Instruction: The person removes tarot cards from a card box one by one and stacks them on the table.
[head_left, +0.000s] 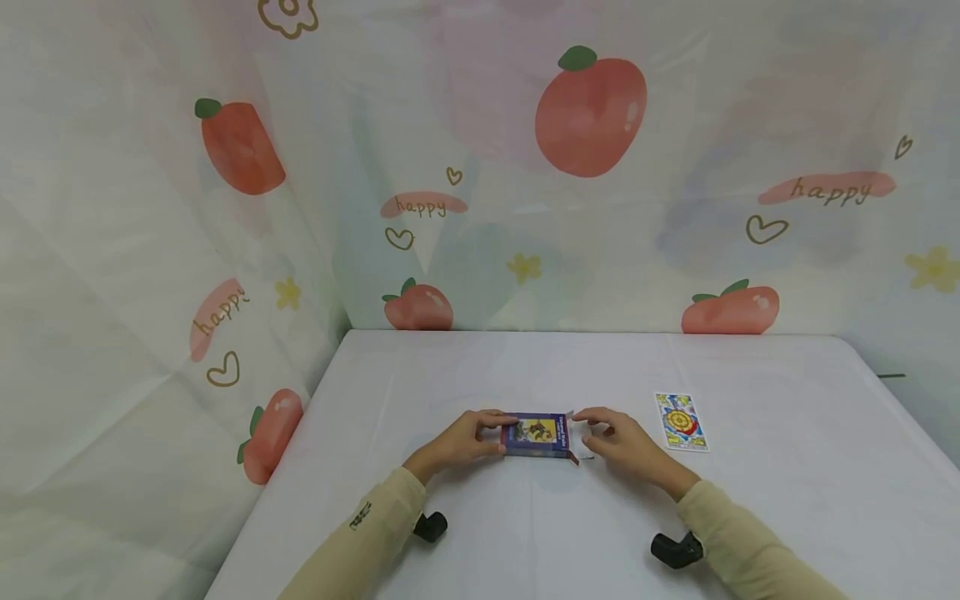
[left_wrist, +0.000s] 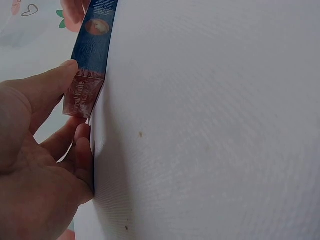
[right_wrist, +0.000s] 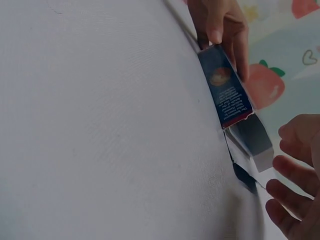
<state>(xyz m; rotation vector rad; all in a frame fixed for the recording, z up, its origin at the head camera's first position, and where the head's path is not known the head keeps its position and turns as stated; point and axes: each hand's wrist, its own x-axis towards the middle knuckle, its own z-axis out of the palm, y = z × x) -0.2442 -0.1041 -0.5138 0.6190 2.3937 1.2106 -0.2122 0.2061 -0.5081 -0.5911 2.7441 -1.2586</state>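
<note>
On the white table lies a dark blue tarot card box [head_left: 536, 433] with a yellow picture on top. My left hand [head_left: 463, 439] holds its left end, thumb on the near side and fingers on the far side; the box's reddish end panel [left_wrist: 82, 97] shows in the left wrist view. At the opposite end the box is open, with its flaps [right_wrist: 252, 137] sticking out. Beside these flaps is my right hand [head_left: 624, 446], fingers loosely bent and spread, fingertips close to the flap edges. Nothing shows gripped in it.
A single colourful card [head_left: 681, 422] with a round wheel picture lies face up to the right of the box. Black wrist-worn pieces [head_left: 677, 550] sit under the sleeves. A fruit-printed curtain [head_left: 480, 167] stands behind the table [head_left: 525, 367] and along its left side.
</note>
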